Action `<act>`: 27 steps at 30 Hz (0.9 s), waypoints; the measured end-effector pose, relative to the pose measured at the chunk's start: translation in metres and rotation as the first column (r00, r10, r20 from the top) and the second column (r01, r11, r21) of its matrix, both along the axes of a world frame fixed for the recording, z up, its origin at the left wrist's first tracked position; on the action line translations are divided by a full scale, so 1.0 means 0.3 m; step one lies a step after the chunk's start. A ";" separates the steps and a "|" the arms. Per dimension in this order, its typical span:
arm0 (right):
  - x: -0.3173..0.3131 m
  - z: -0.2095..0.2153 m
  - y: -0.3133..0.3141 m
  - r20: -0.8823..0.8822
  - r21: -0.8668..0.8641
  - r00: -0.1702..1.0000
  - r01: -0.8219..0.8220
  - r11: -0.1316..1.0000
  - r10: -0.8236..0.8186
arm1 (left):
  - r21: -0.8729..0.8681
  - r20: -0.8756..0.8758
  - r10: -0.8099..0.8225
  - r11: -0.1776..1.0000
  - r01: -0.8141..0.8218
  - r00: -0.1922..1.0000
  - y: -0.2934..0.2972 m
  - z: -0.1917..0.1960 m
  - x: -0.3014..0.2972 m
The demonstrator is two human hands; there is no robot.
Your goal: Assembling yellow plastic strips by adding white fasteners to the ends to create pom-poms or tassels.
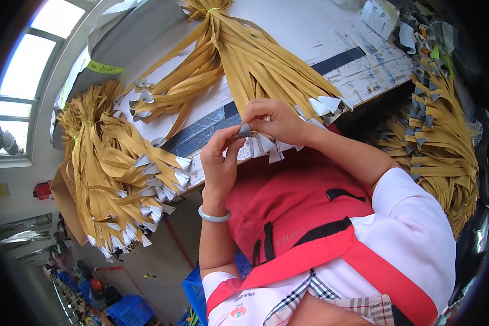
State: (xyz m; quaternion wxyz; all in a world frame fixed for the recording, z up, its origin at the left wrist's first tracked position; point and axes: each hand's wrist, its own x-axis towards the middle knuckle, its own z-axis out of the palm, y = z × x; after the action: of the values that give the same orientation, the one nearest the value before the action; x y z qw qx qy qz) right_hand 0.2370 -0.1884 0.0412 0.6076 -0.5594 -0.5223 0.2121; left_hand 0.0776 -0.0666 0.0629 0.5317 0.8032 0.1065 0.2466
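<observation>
A tan bundle (84, 157) lies left of the middle strap bundle (255, 57); near the latter's lower end the left hand (220, 160) (bangle (214, 219) at its wrist) pinches a grey tip (245, 130), while the right hand (281, 121) curls beside it, grip unclear; a grey-tipped heap (445, 146) lies right of that strap bundle.

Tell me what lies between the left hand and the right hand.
In the head view, a small grey tab lies between the left hand and the right hand.
</observation>
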 end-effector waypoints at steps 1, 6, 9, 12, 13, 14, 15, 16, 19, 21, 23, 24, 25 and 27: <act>-0.003 0.010 0.007 -0.113 0.025 0.993 -0.017 1.000 0.020 | 0.002 0.000 0.003 1.000 -0.003 1.000 0.001 -0.005 -0.007; -0.041 0.040 -0.008 -0.343 -0.218 0.939 -0.036 0.975 -0.041 | 0.195 0.092 0.065 0.977 -0.082 0.994 -0.001 -0.053 -0.005; -0.052 0.052 0.015 -0.217 -0.147 0.975 0.022 0.989 -0.054 | 0.098 0.061 0.154 0.982 -0.159 0.986 -0.013 -0.065 -0.029; -0.018 0.101 0.035 -0.188 -0.300 0.979 0.016 0.954 -0.075 | 0.026 0.129 0.259 0.964 -0.264 0.957 0.054 -0.002 -0.037; 0.001 0.095 0.039 -0.187 -0.299 0.980 0.014 0.954 -0.073 | -0.029 0.164 0.411 0.911 -0.412 0.897 0.119 0.001 -0.062; 0.030 0.082 0.042 -0.093 -0.232 0.986 0.111 0.966 -0.135 | -0.148 0.228 0.547 0.837 -0.527 0.805 0.198 0.002 -0.095; 0.056 0.068 0.033 -0.001 -0.158 0.978 0.207 0.966 -0.210 | -0.046 0.218 0.671 0.732 -0.680 0.708 0.261 0.012 -0.130; 0.060 0.075 0.007 0.253 -0.271 0.951 0.244 0.931 -0.176 | -0.011 0.232 0.698 0.699 -0.715 0.678 0.282 0.013 -0.162; -0.009 0.009 -0.084 0.830 -0.330 0.553 0.375 0.866 0.078 | 0.203 0.180 0.549 0.791 -0.577 0.816 0.201 0.002 -0.169; -0.053 -0.055 -0.107 0.824 -0.365 0.557 0.381 0.849 0.105 | 0.359 0.006 0.234 0.907 -0.221 0.972 0.073 -0.038 -0.121; -0.061 -0.057 -0.107 0.628 -0.399 0.777 0.275 0.875 0.042 | 0.405 -0.014 0.053 0.913 -0.043 0.998 -0.024 -0.076 -0.060; -0.050 -0.040 -0.105 0.573 -0.344 0.819 0.208 0.916 0.030 | 0.404 -0.058 0.017 0.915 0.008 0.998 -0.048 -0.094 -0.038; -0.036 -0.012 -0.107 0.576 -0.347 0.817 0.211 0.914 0.030 | 0.401 -0.079 -0.016 0.915 0.047 0.997 -0.060 -0.089 -0.001; -0.008 0.031 -0.104 0.414 -0.368 0.909 0.115 0.923 0.051 | 0.363 -0.108 -0.094 0.923 0.127 0.990 -0.054 -0.053 0.037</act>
State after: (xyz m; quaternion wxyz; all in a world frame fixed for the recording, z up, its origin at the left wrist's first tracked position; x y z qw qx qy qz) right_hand 0.2347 -0.2197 0.0506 0.3642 -0.7084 -0.5783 0.1762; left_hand 0.0888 -0.0829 0.0468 0.3791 0.9037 0.0364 0.1958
